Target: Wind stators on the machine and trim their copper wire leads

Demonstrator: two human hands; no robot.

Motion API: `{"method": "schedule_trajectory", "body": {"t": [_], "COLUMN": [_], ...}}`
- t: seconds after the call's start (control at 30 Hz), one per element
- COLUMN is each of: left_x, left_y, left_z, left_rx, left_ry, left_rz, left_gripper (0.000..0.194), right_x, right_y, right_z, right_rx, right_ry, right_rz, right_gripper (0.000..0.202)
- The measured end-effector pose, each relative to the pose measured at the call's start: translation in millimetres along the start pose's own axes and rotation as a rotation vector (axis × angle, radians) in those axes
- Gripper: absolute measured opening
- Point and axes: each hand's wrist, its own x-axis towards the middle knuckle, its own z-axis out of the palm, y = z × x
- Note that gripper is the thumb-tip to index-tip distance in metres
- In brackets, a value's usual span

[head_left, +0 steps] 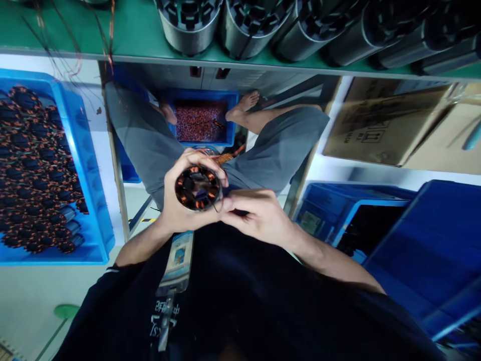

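Note:
My left hand [176, 198] is wrapped round a motor stator [179, 176], whose open end faces up at me. Dark slots and copper windings ring its hollow middle. From the right, my right hand [259, 215] meets the stator's near right rim with thumb and forefinger pinched together. A thin wire [217, 204] curves from the rim to these fingertips; its end is hidden by them. Just beyond the stator, an orange-brown bundle [224, 159] shows over my lap, partly covered by my left hand.
Metal motor housings [191, 37] stand along the green bench [131, 35] ahead. At left, a blue tray [93, 190] holds many wound stators. Between my feet, a blue bin [205, 94] contains small copper-coloured scraps. Cardboard boxes [379, 120] and blue crates [323, 200] stand at right.

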Motion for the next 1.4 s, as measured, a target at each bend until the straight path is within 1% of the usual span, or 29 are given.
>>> {"method": "schedule_trajectory", "body": {"t": [0.03, 0.07, 0.13, 0.2, 0.23, 0.3, 0.37, 0.4, 0.43, 0.5, 0.53, 0.57, 0.67, 0.7, 0.73, 0.8, 0.87, 0.93, 0.97, 1.0, 1.03, 1.07, 1.1, 1.13, 1.17, 1.2, 1.27, 1.33, 1.4], "left_x": [-0.6, -1.0, -1.1, 0.7, 2.3, 6.1, 9.0, 9.8, 10.0, 9.7, 9.5, 9.6, 11.2, 11.9, 12.5, 13.4, 14.6, 17.0, 18.7, 20.6, 22.4, 24.1, 25.4, 26.2, 26.6, 26.4, 24.9, 22.2, 18.8], "left_y": [0.6, 2.0, 6.9, 14.1, 18.4, 27.5, 35.3, 37.9, 39.3, 38.1, 35.8, 32.5, 20.4, 16.6, 13.6, 10.7, 13.0, 19.7, 23.9, 28.2, 32.3, 36.1, 39.3, 42.1, 44.4, 46.1, 46.8, 42.5, 33.1], "left_z": [-0.5, -1.2, -1.3, 1.2, 3.5, 8.9, 13.4, 14.8, 15.4, 15.4, 15.2, 15.4, 18.3, 20.0, 21.7, 24.7, 26.2, 26.7, 26.9, 27.4, 28.1, 29.2, 30.5, 31.8, 33.0, 33.6, 33.1, 30.1, 25.9], "left_rx": [0.056, 0.085, 0.064, -0.009, -0.039, -0.049, 0.023, 0.052, 0.071, 0.078, 0.087, 0.108, 0.169, 0.182, 0.192, 0.227, 0.257, 0.294, 0.314, 0.329, 0.340, 0.344, 0.348, 0.353, 0.351, 0.347, 0.327, 0.271, 0.210], "left_ry": [-0.025, -0.071, -0.178, -0.270, -0.309, -0.386, -0.458, -0.482, -0.509, -0.539, -0.530, -0.508, -0.349, -0.292, -0.241, -0.148, -0.085, -0.051, -0.039, -0.028, -0.024, -0.022, -0.025, -0.032, -0.036, -0.039, -0.044, -0.082, -0.114], "left_rz": [0.050, 0.085, 0.121, 0.071, 0.026, -0.017, -0.026, -0.032, -0.053, -0.056, -0.001, 0.084, 0.379, 0.446, 0.491, 0.499, 0.441, 0.336, 0.276, 0.244, 0.229, 0.227, 0.219, 0.207, 0.195, 0.184, 0.143, 0.156, 0.191], "left_gripper": [0.061, 0.062, 0.070, 0.081, 0.086, 0.094, 0.096, 0.097, 0.099, 0.101, 0.098, 0.090, 0.058, 0.052, 0.050, 0.053, 0.053, 0.051, 0.049, 0.047, 0.047, 0.048, 0.048, 0.048, 0.047, 0.046, 0.048, 0.056, 0.066], "right_x": [-2.3, -3.1, 0.5, 11.0, 18.0, 33.2, 45.7, 49.6, 51.7, 49.8, 46.2, 41.2, 22.1, 15.5, 9.4, -1.2, -9.5, -16.0, -18.5, -20.1, -20.8, -20.2, -18.5, -15.8, -12.5, -9.1, -4.2, -3.0, -5.0], "right_y": [8.1, 14.4, 18.5, 9.2, 0.5, -19.8, -37.7, -44.2, -48.9, -53.4, -53.8, -53.0, -44.5, -39.6, -34.1, -23.2, -17.8, -22.8, -29.3, -37.3, -45.8, -53.5, -59.5, -63.1, -64.3, -63.2, -55.4, -41.0, -20.6], "right_z": [-8.8, -19.9, -45.7, -69.2, -78.3, -89.8, -94.0, -94.3, -93.9, -92.4, -91.6, -90.9, -90.5, -91.2, -92.7, -98.1, -106.3, -113.9, -116.1, -116.4, -114.5, -110.7, -105.2, -98.8, -92.2, -86.1, -77.0, -72.3, -70.5], "right_rx": [-0.011, 0.004, 0.144, 0.347, 0.420, 0.474, 0.476, 0.480, 0.478, 0.459, 0.443, 0.423, 0.365, 0.346, 0.328, 0.289, 0.232, 0.086, -0.018, -0.131, -0.246, -0.345, -0.420, -0.480, -0.528, -0.561, -0.584, -0.593, -0.569], "right_ry": [-0.033, -0.054, -0.049, -0.046, -0.079, -0.214, -0.349, -0.393, -0.419, -0.408, -0.375, -0.327, -0.152, -0.097, -0.050, 0.026, 0.126, 0.305, 0.359, 0.367, 0.307, 0.205, 0.090, 0.002, -0.047, -0.052, -0.045, -0.054, -0.040], "right_rz": [0.036, 0.106, 0.275, 0.402, 0.440, 0.472, 0.474, 0.459, 0.439, 0.402, 0.381, 0.362, 0.330, 0.337, 0.355, 0.397, 0.359, 0.299, 0.271, 0.228, 0.172, 0.078, -0.049, -0.179, -0.268, -0.318, -0.319, -0.305, -0.328], "right_gripper": [0.017, 0.020, 0.029, 0.042, 0.044, 0.041, 0.036, 0.033, 0.029, 0.022, 0.021, 0.020, 0.019, 0.020, 0.021, 0.022, 0.018, 0.017, 0.024, 0.033, 0.040, 0.042, 0.038, 0.033, 0.031, 0.031, 0.029, 0.021, 0.010]}}
